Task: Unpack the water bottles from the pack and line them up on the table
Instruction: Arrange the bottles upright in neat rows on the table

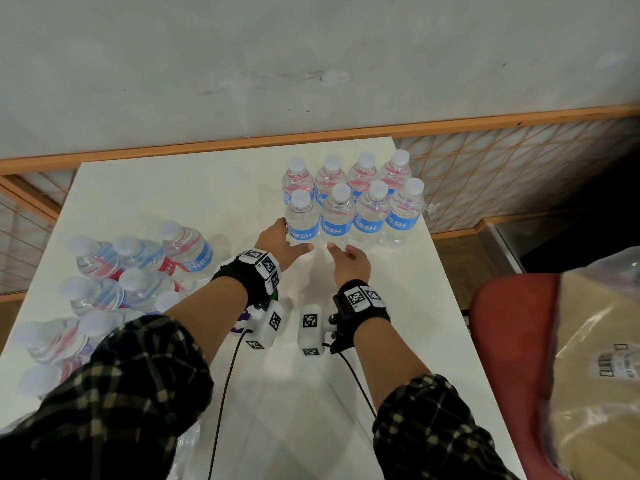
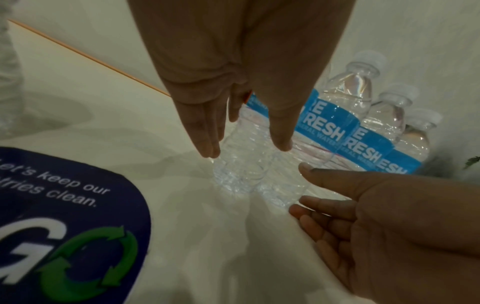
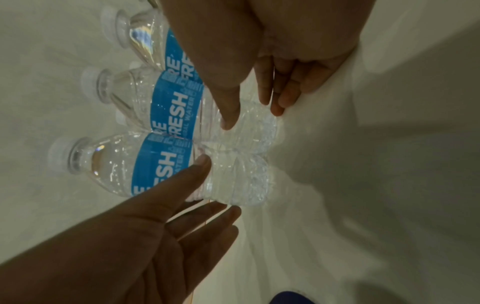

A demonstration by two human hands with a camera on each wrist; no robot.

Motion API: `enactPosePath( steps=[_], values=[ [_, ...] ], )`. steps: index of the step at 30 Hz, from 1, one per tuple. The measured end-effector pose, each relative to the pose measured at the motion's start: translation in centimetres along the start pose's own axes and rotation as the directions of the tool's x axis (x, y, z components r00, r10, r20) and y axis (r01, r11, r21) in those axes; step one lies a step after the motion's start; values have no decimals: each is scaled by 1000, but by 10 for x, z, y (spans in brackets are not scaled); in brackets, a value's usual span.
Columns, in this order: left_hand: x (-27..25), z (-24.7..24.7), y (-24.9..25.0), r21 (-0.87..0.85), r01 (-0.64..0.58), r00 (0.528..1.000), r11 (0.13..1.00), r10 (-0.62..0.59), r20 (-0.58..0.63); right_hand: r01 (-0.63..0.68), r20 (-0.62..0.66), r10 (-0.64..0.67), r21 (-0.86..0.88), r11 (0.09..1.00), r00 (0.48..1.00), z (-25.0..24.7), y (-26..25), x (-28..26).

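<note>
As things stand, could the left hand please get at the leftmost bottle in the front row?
Probably yes. The left hand is open right beside the leftmost front bottle, its fingers at the bottle's left side. Nothing lies between them, and the right hand sits clear to the right.

White table carries upright bottles (two rows) and a pack.

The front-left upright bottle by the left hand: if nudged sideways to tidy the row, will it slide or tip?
The front-left bottle looks full and capped, so probably heavy enough to slide if pushed low. It is tall and narrow, so a push near the cap may tip it. The table looks smooth, which favours sliding. The left hand is open beside its lower body.
</note>
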State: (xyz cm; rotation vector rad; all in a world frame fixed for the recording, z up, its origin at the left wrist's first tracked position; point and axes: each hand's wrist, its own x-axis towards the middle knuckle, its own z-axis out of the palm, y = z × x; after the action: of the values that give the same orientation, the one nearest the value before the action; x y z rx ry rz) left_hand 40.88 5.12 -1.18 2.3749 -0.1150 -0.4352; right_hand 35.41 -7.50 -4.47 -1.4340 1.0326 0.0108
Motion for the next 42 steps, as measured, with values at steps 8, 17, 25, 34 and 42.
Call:
enactPosePath(
  steps=[8, 17, 25, 34, 42],
  values=[
    [5, 2, -3, 30, 13, 1000, 999, -13, -9, 6, 8, -6, 7, 1000, 1000, 0, -4, -2],
    [-39, -23, 3, 234, -114, 853, 965, 216, -476, 108, 103, -103, -45, 993, 989, -16, 13, -6],
    [-51, -79, -21, -103, 199, 672, 975, -212, -709, 155, 210, -130, -107, 982, 969, -43, 22, -19],
    [-70, -100, -1, 180, 271, 916, 946, -195, -351, 233, 325, -166, -177, 956, 931, -59, 44, -43],
    [-117, -38, 42, 46, -99, 994, 994, 101, -42, 475, 484, -352, -155, 866, 801, -39, 54, -77]
  ],
)
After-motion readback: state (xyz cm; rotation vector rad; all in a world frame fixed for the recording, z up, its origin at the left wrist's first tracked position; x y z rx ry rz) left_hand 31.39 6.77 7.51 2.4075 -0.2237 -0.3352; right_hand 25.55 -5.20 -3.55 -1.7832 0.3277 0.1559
